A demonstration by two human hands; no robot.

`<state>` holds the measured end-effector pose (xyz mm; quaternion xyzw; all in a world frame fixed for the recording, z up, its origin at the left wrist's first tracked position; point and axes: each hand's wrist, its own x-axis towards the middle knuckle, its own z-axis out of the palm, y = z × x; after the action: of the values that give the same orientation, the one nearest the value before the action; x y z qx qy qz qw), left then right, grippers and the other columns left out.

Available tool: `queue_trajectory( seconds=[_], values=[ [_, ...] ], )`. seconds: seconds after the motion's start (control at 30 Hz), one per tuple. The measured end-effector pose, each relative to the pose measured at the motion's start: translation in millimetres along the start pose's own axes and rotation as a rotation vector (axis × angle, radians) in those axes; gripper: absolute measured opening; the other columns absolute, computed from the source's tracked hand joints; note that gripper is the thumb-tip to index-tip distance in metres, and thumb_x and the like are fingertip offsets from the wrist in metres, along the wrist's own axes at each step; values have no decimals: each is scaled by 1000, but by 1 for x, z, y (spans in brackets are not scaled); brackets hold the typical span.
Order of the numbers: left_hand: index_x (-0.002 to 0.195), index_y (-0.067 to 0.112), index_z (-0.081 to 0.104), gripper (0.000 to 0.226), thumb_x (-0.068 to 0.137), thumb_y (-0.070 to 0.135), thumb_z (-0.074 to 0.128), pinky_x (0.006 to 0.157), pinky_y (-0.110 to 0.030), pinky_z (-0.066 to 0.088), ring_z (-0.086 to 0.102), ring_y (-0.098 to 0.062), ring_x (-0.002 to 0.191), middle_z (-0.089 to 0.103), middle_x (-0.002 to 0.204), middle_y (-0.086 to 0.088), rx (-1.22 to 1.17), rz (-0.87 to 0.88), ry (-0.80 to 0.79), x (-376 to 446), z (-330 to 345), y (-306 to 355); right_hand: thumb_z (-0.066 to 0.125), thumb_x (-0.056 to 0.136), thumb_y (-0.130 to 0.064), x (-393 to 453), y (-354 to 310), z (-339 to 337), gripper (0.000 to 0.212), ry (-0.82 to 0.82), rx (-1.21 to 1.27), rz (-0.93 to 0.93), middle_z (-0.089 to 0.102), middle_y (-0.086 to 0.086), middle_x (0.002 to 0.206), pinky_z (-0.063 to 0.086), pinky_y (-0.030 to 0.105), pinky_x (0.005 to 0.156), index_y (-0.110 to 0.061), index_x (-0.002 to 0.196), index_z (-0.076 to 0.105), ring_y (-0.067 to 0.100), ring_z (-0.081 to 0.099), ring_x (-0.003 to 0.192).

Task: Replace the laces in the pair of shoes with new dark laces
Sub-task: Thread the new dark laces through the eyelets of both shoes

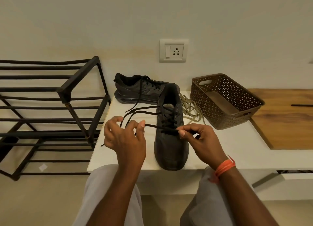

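From the head view we look down on a white desk [220, 141] where a black shoe [171, 148] stands near us, toe pointing toward us, at the near edge. A dark lace [152, 126] is threaded through its lower eyelets and runs out to the left. Our left hand [124, 137] pinches this lace between thumb and forefinger just left of the shoe, the other fingers loosely spread, with more loops of lace trailing behind it on the desk. Our right hand [201, 137] pinches the lace at the right side of the shoe's lacing, fingers curled together on it; an orange band [225, 167] circles that wrist.

Farther back lies the second black shoe [135, 90], on its sole with its toe to the right, already carrying dark laces. Right of the near shoe, a heap of pale old laces [191, 110] lies on the desk, just beside a brown perforated basket [237, 98]. A black metal rack [50, 107] stands to the left, and a wall socket [173, 51] sits on the far wall.
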<state>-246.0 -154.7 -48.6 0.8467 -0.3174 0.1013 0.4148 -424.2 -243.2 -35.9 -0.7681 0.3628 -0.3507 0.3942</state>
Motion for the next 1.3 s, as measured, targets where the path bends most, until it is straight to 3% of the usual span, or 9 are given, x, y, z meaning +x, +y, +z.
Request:
queue_trajectory(
  seconds=[0.23, 0.3, 0.37, 0.43, 0.53, 0.7, 0.9, 1.03, 1.3],
  values=[
    [117, 26, 63, 30, 88, 30, 66, 111, -52, 19, 21, -32, 144, 32, 151, -13, -71, 334, 46, -8, -4, 16, 76, 80, -11, 21, -21, -4, 10, -51, 183, -29, 75, -3, 80, 56, 24, 71, -13, 90, 77, 12, 71, 77],
    [130, 22, 54, 34, 96, 25, 52, 114, -41, 21, 27, -21, 143, 40, 149, -7, -209, 560, -86, 0, -7, 30, 74, 82, -8, 36, -34, -7, 11, -143, 214, -84, 75, 2, 83, 57, 25, 74, -6, 93, 75, 15, 72, 79],
    [140, 23, 43, 39, 102, 24, 43, 109, -23, 34, 38, -7, 134, 46, 144, 1, -412, 549, -380, 16, -5, 46, 69, 85, -6, 54, -45, -10, 14, -262, 200, -128, 75, 6, 89, 58, 28, 78, -2, 99, 72, 17, 72, 83],
    [137, 28, 45, 35, 102, 24, 44, 93, -9, 43, 51, 4, 116, 56, 130, 6, -542, 444, -558, 34, -1, 60, 68, 87, -4, 72, -48, -12, 13, -269, 207, -120, 75, 11, 86, 59, 30, 76, -1, 99, 70, 20, 73, 80],
    [116, 28, 62, 21, 96, 24, 57, 76, -10, 50, 62, 4, 93, 66, 104, 11, -592, 343, -587, 57, 7, 67, 76, 79, -6, 83, -38, -10, 18, -91, 307, -58, 73, 15, 72, 58, 30, 65, 1, 92, 65, 26, 73, 69],
    [98, 35, 69, 14, 89, 26, 65, 74, -1, 43, 59, 12, 87, 65, 88, 25, -421, 441, -763, 77, 23, 65, 80, 70, -11, 79, 0, 0, 27, 11, 489, 24, 73, 17, 74, 58, 31, 66, 3, 87, 65, 30, 73, 70],
    [102, 27, 74, 18, 88, 18, 67, 76, -7, 48, 64, 1, 90, 71, 94, 14, -373, 534, -800, 96, 32, 61, 65, 86, 2, 83, 14, -3, 18, -35, 633, 71, 74, 19, 83, 59, 27, 66, 3, 104, 63, 26, 72, 72],
    [89, 29, 71, 7, 89, 23, 66, 75, -14, 48, 64, -1, 84, 69, 83, 14, -329, 456, -690, 102, 48, 60, 71, 82, -1, 85, 22, -6, 13, 171, 535, 133, 71, 16, 76, 56, 26, 60, 1, 94, 66, 18, 68, 65],
    [90, 38, 64, 8, 92, 31, 61, 92, -35, 33, 36, -16, 113, 50, 106, 11, -31, 508, -771, 111, 52, 63, 79, 76, -9, 78, 27, 0, 16, 110, 297, 250, 71, 16, 79, 60, 27, 65, -7, 88, 69, 28, 69, 69]
  ],
)
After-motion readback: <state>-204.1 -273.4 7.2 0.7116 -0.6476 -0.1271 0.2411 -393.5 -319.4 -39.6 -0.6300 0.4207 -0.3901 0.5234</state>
